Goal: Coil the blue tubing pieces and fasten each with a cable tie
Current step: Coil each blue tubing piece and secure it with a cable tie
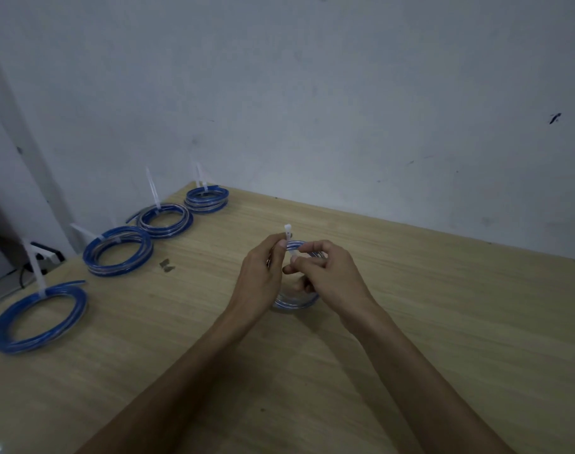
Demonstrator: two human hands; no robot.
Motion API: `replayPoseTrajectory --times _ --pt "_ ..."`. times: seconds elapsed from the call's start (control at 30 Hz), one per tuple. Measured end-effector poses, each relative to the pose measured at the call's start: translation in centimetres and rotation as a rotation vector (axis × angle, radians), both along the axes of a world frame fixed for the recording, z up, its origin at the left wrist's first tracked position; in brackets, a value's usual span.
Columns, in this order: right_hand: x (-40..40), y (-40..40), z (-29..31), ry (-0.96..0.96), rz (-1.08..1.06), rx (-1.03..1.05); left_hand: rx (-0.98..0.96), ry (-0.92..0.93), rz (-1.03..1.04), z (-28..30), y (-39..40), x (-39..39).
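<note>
A coil of blue tubing (294, 303) is held above the middle of the wooden table (427, 322), mostly hidden behind both hands. My left hand (263, 273) grips the coil's left side and pinches a white cable tie (287, 232) whose head sticks up above the thumb. My right hand (325, 273) pinches the tie's lower part against the coil's top. Several finished blue coils lie in a row along the left edge, each with an upright white tie: the nearest coil (39, 317), a second coil (117, 250), a third coil (165, 220) and the farthest coil (207, 199).
A grey wall (345, 109) stands right behind the table's far edge. A small dark scrap (167, 265) lies on the wood between the row of coils and my hands. Past the left table edge there is a dark object with a cable (34, 260).
</note>
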State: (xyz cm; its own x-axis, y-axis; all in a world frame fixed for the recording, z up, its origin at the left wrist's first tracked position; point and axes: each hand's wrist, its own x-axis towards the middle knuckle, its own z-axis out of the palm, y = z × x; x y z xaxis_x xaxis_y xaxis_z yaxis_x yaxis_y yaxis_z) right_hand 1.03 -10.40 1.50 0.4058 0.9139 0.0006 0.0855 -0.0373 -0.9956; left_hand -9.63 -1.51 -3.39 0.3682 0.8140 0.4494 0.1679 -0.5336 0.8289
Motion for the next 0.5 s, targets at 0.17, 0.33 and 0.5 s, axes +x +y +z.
replayPoseTrajectory --times 0.17,0.33,0.5 --pt "0.2 -0.4 0.5 0.043 0.091 0.118 -0.036 -0.063 -0.028 0.1 0.1 -0.1" --pt "0.7 0.0 -0.6 -0.147 0.015 0.202 -0.003 -0.093 -0.007 0.5 -0.4 -0.1" --pt "0.9 0.2 -1.1 -0.336 -0.052 0.261 0.026 -0.117 0.000 0.5 -0.6 0.2"
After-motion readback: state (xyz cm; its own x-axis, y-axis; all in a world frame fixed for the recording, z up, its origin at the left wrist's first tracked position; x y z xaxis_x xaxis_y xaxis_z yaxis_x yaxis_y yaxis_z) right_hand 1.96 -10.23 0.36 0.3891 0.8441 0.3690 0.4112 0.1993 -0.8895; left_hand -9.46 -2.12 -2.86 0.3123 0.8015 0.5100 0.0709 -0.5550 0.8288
